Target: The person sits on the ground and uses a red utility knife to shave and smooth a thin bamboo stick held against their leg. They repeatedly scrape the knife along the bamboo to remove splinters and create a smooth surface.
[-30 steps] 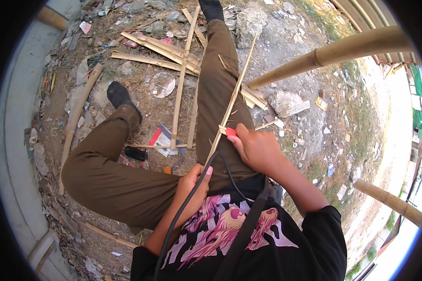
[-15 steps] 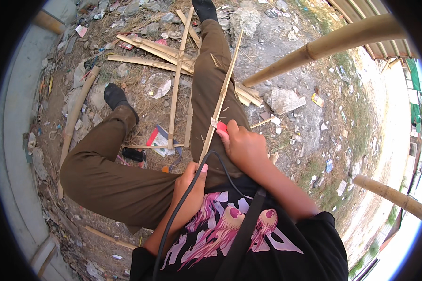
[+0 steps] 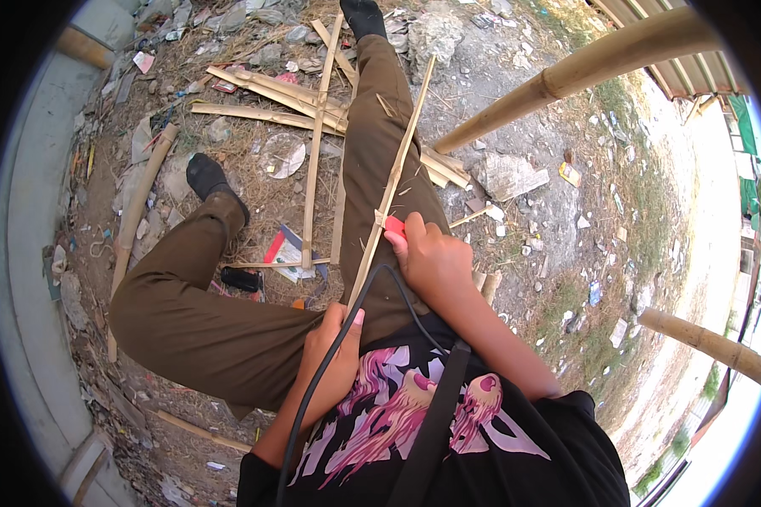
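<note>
A long, thin bamboo strip [image 3: 396, 169] slants across my outstretched right leg [image 3: 372, 114], its far end pointing past the knee. My left hand [image 3: 331, 351] is closed around its near end, close to my waist. In my closed right hand [image 3: 435, 260] is a small red-handled knife [image 3: 394, 226], pressed against the strip's right side at about mid-length. Fingers hide most of the knife, and its blade barely shows. Thin shavings [image 3: 386, 106] lie on the trouser leg. A black cable [image 3: 334, 355] hangs in front of my left hand.
Several split bamboo pieces [image 3: 317, 144] lie crossed on the littered ground beyond my bent left leg. A thick bamboo pole [image 3: 583, 76] slopes in from the upper right, another pole [image 3: 706, 346] at right. A grey wall [image 3: 34, 253] stands at left; a pale rock [image 3: 507, 177] lies right of my leg.
Both hands and the strip have shifted slightly left in the view, and my left hand sits a little lower. The knife stays against the strip, and both grips are kept.
</note>
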A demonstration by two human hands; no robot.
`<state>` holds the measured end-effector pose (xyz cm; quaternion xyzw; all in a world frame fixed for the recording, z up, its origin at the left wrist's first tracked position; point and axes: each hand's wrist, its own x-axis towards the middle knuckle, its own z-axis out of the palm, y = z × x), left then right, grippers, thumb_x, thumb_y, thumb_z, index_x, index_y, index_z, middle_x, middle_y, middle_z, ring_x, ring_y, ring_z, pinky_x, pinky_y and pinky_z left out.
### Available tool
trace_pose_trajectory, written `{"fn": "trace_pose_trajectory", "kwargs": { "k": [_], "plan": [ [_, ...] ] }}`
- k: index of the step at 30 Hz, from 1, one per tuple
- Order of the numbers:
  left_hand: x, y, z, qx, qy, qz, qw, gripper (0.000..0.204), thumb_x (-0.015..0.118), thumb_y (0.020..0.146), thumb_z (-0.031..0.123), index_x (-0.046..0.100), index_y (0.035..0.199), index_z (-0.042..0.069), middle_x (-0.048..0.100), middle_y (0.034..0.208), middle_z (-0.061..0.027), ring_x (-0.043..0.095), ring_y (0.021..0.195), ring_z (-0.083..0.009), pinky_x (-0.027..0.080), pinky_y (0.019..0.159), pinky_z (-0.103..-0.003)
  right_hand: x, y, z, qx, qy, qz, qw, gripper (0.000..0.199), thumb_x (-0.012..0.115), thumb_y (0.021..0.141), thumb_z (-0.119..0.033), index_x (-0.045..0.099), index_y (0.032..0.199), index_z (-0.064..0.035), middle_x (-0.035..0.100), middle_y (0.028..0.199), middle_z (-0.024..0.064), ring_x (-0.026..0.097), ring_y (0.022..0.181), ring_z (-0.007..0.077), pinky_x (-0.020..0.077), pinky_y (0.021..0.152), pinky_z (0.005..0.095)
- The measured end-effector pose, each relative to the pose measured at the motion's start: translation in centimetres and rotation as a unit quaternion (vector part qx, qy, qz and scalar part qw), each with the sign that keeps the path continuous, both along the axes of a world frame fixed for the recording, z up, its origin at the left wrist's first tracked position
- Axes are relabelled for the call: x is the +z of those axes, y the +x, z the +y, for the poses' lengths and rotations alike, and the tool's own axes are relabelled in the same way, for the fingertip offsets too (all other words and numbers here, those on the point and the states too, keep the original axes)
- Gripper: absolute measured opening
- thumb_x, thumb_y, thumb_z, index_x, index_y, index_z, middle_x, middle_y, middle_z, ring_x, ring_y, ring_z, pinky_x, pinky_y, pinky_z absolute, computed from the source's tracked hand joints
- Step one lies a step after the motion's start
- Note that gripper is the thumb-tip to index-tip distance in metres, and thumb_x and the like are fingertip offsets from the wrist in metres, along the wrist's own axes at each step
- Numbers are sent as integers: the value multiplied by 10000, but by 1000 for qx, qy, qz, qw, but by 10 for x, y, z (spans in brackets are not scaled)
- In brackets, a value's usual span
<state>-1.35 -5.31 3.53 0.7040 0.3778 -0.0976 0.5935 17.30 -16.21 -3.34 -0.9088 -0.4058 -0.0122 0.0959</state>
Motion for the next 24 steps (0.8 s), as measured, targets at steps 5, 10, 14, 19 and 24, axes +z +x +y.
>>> {"fn": "trace_pose_trajectory", "kwargs": {
  "k": [5,10,14,19,24],
  "plan": [
    [26,-4,6,-23,-23,70,997,374,454,1148,353,513,974,27,494,726,-68,502,683,-152,444,678,-353,3,-4,-1,8,1,11,1000,426,625,1007,-525,544,894,-123,587,666,71,633,491,275,474,406,401],
    [39,-14,12,-50,13,64,997,382,439,1148,352,515,977,19,496,707,-96,511,665,-201,453,682,-391,3,-4,1,12,4,3,1000,441,652,983,-537,535,882,-124,562,662,58,623,488,253,468,406,387],
    [43,-27,11,-53,12,68,996,395,434,1149,358,517,970,16,511,685,-93,499,631,-197,440,642,-392,4,-6,0,41,16,7,999,442,649,986,-537,531,887,-123,562,662,59,628,493,251,467,405,388],
    [47,-43,15,-41,-43,86,994,422,423,1153,375,511,940,21,504,652,-60,484,611,-147,409,595,-360,1,-6,1,15,10,20,1000,450,625,999,-548,529,894,-120,579,668,70,641,504,264,470,408,396],
    [48,-47,17,-43,-44,103,993,329,474,1136,311,514,1037,0,591,662,-183,615,592,-355,458,605,-447,2,-4,3,19,9,38,999,445,603,1017,-538,530,897,-116,597,674,82,646,513,290,480,419,416]
  ]
}}
